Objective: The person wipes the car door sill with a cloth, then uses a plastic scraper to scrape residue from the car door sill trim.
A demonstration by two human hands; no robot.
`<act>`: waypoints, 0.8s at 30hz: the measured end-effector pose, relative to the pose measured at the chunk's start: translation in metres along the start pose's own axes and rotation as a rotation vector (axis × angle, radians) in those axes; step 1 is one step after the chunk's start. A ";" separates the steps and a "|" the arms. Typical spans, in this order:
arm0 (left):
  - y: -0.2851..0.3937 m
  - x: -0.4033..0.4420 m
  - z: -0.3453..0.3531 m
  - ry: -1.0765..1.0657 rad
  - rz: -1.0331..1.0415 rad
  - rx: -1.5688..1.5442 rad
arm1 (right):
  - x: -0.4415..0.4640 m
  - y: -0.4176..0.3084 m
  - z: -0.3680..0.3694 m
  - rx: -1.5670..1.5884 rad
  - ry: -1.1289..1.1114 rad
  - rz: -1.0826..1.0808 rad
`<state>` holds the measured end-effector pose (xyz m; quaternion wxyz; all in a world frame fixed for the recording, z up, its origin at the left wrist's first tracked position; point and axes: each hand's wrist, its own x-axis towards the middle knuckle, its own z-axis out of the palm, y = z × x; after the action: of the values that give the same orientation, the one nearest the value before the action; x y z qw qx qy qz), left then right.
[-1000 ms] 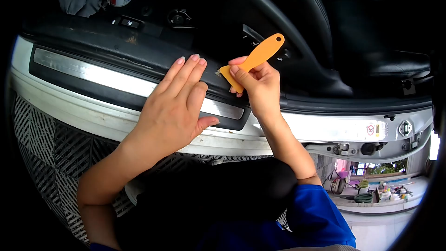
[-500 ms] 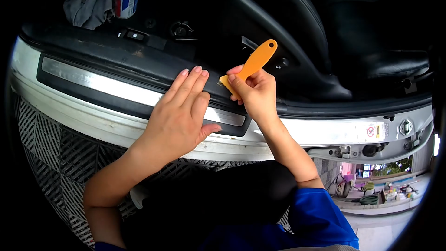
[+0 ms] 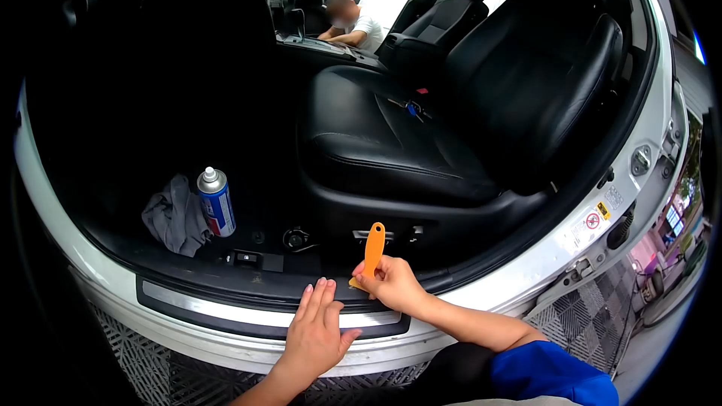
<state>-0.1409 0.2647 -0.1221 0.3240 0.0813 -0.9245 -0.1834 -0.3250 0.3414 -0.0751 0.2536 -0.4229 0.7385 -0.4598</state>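
Fingers of the left hand (image 3: 316, 334) were stretched forward, mostly side by side, the thumb spread away, with nothing visible in their hold; those of the right hand (image 3: 395, 286) were closed in a pinch on an orange scraper (image 3: 374, 248). Seen from that scraper, patterned floor tiles (image 3: 143, 353) showed outside the car at about eight o'clock. A crumpled grey cloth (image 3: 177, 218) lay inside the car between nine and ten o'clock, and a blue spray can (image 3: 218, 207) stood upright just beside it. A metal strip (image 3: 188, 303) on the door sill came in from about half past eight and ran beneath the left hand, which was palm down at seven o'clock, its fingertips at the black trim (image 3: 263, 283). Far off, close to twelve, another person (image 3: 367, 32) in a white top leaned in at the opposite side. The scraper itself was above the trim, handle pointing to twelve, blade end low; whether its edge touched could not be told. A black seat (image 3: 376, 131) filled twelve to one o'clock, with a small blue thing (image 3: 412, 110) on it. At four o'clock came the right hand, then a blue sleeve (image 3: 553, 372). Near three, a sticker (image 3: 593, 222) marked the white door frame (image 3: 511, 289).
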 end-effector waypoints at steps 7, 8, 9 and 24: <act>0.002 0.000 -0.001 0.003 -0.008 0.019 | -0.002 -0.001 -0.003 -0.019 -0.001 -0.028; 0.002 0.000 -0.001 0.005 -0.007 0.021 | -0.002 -0.001 -0.003 -0.020 0.000 -0.028; 0.002 0.000 0.000 0.006 -0.006 0.020 | -0.001 0.000 -0.005 -0.078 -0.004 -0.044; 0.000 -0.001 0.000 0.024 -0.015 -0.021 | 0.003 0.008 -0.008 -0.091 -0.037 -0.014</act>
<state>-0.1399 0.2653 -0.1224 0.3343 0.0872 -0.9180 -0.1945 -0.3359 0.3446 -0.0788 0.2446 -0.4476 0.7508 -0.4196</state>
